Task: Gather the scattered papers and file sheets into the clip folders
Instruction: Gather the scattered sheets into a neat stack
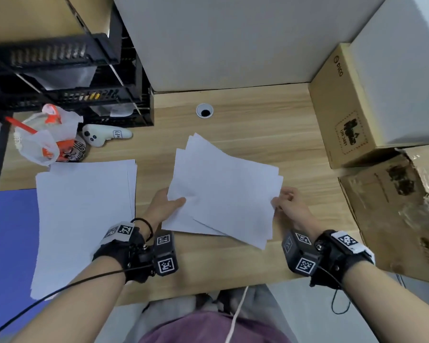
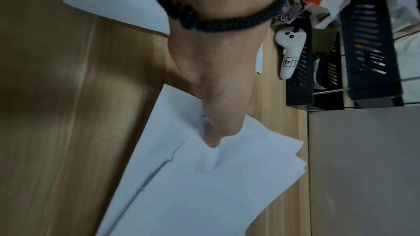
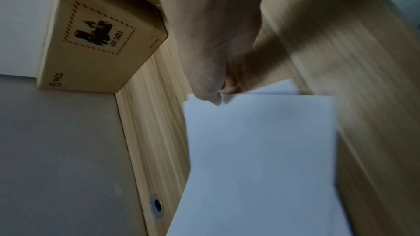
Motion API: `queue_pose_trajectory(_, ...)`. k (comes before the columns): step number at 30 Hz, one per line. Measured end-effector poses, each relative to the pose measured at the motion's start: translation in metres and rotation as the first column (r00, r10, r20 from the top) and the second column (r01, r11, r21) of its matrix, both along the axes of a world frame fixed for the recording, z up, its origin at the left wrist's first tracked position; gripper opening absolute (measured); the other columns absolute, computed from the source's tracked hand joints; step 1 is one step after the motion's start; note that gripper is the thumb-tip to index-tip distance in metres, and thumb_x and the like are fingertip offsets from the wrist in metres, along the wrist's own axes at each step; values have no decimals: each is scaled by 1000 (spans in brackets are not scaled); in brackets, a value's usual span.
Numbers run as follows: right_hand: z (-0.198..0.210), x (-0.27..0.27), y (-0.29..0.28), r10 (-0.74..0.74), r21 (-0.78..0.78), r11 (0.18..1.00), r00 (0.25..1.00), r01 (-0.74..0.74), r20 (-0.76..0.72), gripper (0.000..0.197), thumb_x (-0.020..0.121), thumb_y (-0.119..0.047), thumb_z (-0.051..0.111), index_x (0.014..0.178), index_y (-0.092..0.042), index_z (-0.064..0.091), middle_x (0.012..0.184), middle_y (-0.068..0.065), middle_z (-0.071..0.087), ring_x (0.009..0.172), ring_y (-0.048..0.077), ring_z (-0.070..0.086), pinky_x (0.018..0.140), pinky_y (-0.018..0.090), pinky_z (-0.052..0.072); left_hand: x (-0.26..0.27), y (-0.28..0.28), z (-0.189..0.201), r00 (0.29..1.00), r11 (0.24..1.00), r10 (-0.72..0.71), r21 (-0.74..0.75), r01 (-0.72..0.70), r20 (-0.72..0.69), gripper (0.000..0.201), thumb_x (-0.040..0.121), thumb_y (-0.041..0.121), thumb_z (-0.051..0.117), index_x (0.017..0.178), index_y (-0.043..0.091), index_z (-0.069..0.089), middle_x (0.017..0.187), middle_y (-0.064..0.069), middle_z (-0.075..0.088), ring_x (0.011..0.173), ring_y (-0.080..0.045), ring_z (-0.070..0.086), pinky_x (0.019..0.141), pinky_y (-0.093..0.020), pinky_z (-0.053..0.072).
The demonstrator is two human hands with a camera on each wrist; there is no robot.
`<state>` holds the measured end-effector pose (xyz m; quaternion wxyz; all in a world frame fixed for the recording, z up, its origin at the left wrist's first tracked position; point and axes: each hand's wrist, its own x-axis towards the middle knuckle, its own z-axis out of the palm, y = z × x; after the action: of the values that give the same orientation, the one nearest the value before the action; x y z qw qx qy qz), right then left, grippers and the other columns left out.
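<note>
I have my left hand (image 1: pixel 164 203) on the left edge of the loose sheets (image 1: pixel 223 191), thumb on top and the other fingers underneath, pinching them; the left wrist view shows the thumb (image 2: pixel 211 132) pressed down on the top sheet hard enough to crease it. My right hand (image 1: pixel 289 204) pinches the right edge of the same sheets, thumb above and fingers curled below, as the right wrist view confirms (image 3: pixel 211 85). Both forearms come in from the near edge of the desk (image 1: pixel 245 115), wrists level, with the bundle stretched between the two hands.

The sheets are fanned unevenly, corners out of line, and sit tilted in the middle of the desk directly ahead of me. I cannot tell whether their far edge is resting on the wood or raised.

To the left of my left hand lies a second, neater stack (image 1: pixel 84 219), partly overlapping a blue folder (image 1: pixel 10 243) at the desk's left edge. Beyond the stack are a plastic bag (image 1: pixel 45 137) with orange print and a white controller (image 1: pixel 104 137), in front of black trays (image 1: pixel 84 70). On the right stand cardboard boxes (image 1: pixel 342 107).
</note>
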<state>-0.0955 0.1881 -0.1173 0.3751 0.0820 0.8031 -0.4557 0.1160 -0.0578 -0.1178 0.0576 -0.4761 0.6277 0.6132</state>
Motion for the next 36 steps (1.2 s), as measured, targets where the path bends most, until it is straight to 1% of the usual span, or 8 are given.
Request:
queue_pose_trajectory(4,11,-1,-9,255,-9,967,967,-256,-23,88,70,-32,86,144,-25,39,130,-10,43,119,9,46,100,33,45,13,-11,15,980,976,-196,103,193,27,20,82,16,72,102,14,70,102,-5,74,91,-25,70,81,-37,57)
queue_pose_trajectory(7,32,11,-30,438,-137,894,896,-426,76,61,71,-23,86,125,-22,60,124,-4,65,103,16,69,82,33,56,20,-19,37,949,949,-314,28,313,18,14,83,17,73,96,11,71,94,-2,73,81,-13,69,66,-16,51)
queue_pose_trajectory(10,49,27,-49,560,-124,825,827,-551,52,30,85,-17,74,113,-13,67,105,5,75,90,24,74,78,36,59,25,-26,60,971,972,-229,-66,224,-70,11,81,19,76,88,14,69,82,8,70,66,2,65,54,-7,45)
queue_pose_trajectory(13,54,39,-61,492,-131,862,870,-490,-25,25,90,-17,67,111,-4,67,100,12,75,88,31,73,83,44,58,32,-39,73,963,993,58,-83,-82,-265,15,80,17,77,90,21,67,90,7,70,84,-2,69,63,-12,51)
queue_pose_trajectory(16,65,42,-65,316,-268,910,948,-317,-49,24,91,-14,65,112,-1,66,95,9,76,79,24,73,73,37,59,37,-51,74,891,961,242,-28,-274,-384,36,81,20,76,114,21,61,112,-3,68,106,-14,66,88,-34,56)
queue_pose_trajectory(21,104,38,-65,205,-487,847,976,-212,-70,26,94,-12,59,119,-6,62,104,2,75,87,15,73,73,28,57,16,-43,82,883,997,69,49,-52,-464,75,68,43,81,131,33,42,133,3,56,123,-12,55,106,-35,43)
queue_pose_trajectory(28,162,43,-51,262,-605,740,954,-294,-143,27,87,-12,58,114,-13,65,106,-4,75,97,12,71,79,23,55,-27,-20,107,855,994,-67,37,100,-514,112,57,52,80,149,32,20,144,2,46,132,-10,46,104,-25,33)
queue_pose_trajectory(36,158,43,-33,127,-572,787,968,-232,-217,27,91,-6,58,114,-19,64,121,3,69,111,20,65,98,35,49,-32,3,109,791,994,-71,19,105,-608,38,87,15,68,124,13,59,121,1,68,112,-12,64,90,-22,52)
